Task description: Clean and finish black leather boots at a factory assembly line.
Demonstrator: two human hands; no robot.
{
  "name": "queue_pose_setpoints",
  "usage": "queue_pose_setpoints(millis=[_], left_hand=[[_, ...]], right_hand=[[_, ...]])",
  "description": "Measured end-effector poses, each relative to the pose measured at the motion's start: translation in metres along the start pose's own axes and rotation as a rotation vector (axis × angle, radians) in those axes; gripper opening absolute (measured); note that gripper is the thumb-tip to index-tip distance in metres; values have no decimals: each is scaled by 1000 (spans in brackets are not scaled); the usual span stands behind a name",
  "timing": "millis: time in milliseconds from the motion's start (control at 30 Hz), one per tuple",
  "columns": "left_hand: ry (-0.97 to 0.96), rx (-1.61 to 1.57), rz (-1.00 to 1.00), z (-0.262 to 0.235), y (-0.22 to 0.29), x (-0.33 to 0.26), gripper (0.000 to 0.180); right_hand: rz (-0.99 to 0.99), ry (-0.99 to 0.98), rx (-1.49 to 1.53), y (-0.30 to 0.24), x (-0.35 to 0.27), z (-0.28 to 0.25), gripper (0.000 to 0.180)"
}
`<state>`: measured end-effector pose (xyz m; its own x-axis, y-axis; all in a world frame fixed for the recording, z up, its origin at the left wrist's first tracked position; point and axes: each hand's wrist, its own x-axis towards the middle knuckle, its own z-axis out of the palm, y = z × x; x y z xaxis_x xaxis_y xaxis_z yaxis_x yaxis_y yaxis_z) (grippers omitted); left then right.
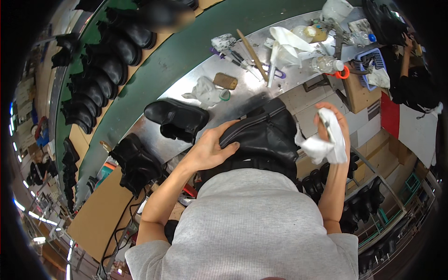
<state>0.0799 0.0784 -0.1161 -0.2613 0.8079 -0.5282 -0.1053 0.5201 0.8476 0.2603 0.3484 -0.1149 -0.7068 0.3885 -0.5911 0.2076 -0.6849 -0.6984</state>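
Observation:
A black leather boot (pixel 266 135) with a zip along its side lies against my front, at the near edge of the metal bench. My left hand (pixel 215 147) grips it, thumb on the near side and fingers over the zip edge. To the right of the boot, my right hand (pixel 333 130) is raised and apart from it, closed round a crumpled white cloth (pixel 326 144) whose loose end hangs toward the boot. Another black boot (pixel 177 119) lies on the metal bench beyond my left hand.
Black boots (pixel 105 65) stand in a row on the green bench (pixel 186 46). Across the metal bench (pixel 186 88) lie a brown block (pixel 225 81), a crumpled rag (pixel 205 91), a wooden stick (pixel 252 53), and bottles (pixel 324 64). A blue basket (pixel 371 65) is at right, near another person's arm (pixel 406 58).

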Motion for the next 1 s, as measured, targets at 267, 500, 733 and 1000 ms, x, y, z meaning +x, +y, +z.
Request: queue_pose_setpoints(millis=[267, 500, 733, 1000], left_hand=[[-55, -108, -64, -2, 12, 8, 51], [-40, -27, -122, 0, 15, 11, 47], [-5, -34, -27, 6, 12, 11, 44], [-55, 4, -32, 9, 18, 18, 43]], right_hand=[[-463, 586, -317, 8, 79, -68, 40], [-301, 265, -166, 1, 114, -77, 37], [-873, 372, -1316, 86, 61, -68, 44], [-89, 205, 127, -14, 133, -91, 42]])
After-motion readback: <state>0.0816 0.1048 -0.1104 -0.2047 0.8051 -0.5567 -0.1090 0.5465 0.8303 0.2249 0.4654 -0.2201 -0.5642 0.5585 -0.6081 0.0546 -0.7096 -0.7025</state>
